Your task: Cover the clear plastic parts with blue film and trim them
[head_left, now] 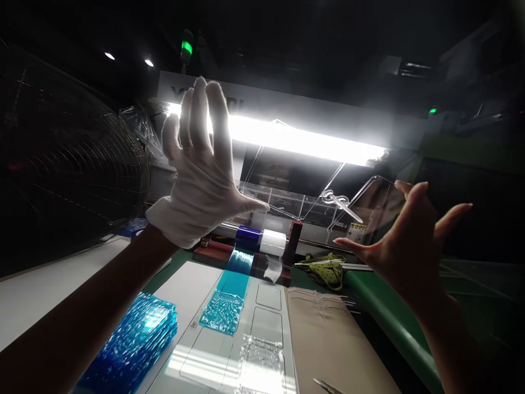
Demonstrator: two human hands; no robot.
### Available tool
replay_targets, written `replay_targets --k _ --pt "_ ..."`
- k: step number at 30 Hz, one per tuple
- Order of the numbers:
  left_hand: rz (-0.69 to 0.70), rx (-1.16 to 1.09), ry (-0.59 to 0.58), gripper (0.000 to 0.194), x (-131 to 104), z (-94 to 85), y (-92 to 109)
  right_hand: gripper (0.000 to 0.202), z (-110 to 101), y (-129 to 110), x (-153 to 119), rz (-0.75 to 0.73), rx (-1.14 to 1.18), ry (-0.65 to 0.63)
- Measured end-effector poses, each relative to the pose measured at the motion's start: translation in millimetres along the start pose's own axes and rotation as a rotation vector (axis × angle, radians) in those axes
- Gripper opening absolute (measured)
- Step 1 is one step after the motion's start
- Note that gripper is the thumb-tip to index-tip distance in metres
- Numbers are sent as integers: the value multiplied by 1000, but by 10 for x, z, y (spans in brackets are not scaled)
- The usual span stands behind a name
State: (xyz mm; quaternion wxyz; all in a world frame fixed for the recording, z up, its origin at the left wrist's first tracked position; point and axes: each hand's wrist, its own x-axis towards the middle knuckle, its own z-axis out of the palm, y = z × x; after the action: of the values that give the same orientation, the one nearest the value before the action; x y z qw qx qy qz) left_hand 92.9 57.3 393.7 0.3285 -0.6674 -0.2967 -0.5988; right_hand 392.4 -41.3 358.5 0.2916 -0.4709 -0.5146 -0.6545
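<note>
My left hand [203, 169], in a white glove, is raised in front of the bright tube lamp [303, 137]. Its fingers point up, spread apart, with the thumb out to the right. My right hand [406, 235] is bare and raised at the right, thumb and fingers apart. Between the hands shows a clear, thin looped piece [338, 201]; I cannot tell whether either hand touches it. Below lie a blue film strip [233, 279] ending in a bubbly sheet [223, 312], a clear bubbly sheet [261, 361], and a stack of blue sheets [135, 339].
A blue roll [248, 236] and a white roll [273, 241] sit behind the white outlined board [205, 350]. Scissors or tweezers [326, 386] lie on brown cardboard [332, 339]. A yellow-green dotted bag [326, 271] is at the back. A large fan [82, 148] stands left.
</note>
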Motion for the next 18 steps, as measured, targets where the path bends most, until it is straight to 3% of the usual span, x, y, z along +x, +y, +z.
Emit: replay_targets --k 8,12,18 --pt "-7 25 -21 133 -96 1 -85 113 -78 -117 26 -15 21 -6" --pt "37 82 -70 138 -185 33 -145 114 -93 -174 -10 -4 19 -41" --pt "126 66 -29 135 -265 64 -216 108 -78 -199 -34 -14 14 -53"
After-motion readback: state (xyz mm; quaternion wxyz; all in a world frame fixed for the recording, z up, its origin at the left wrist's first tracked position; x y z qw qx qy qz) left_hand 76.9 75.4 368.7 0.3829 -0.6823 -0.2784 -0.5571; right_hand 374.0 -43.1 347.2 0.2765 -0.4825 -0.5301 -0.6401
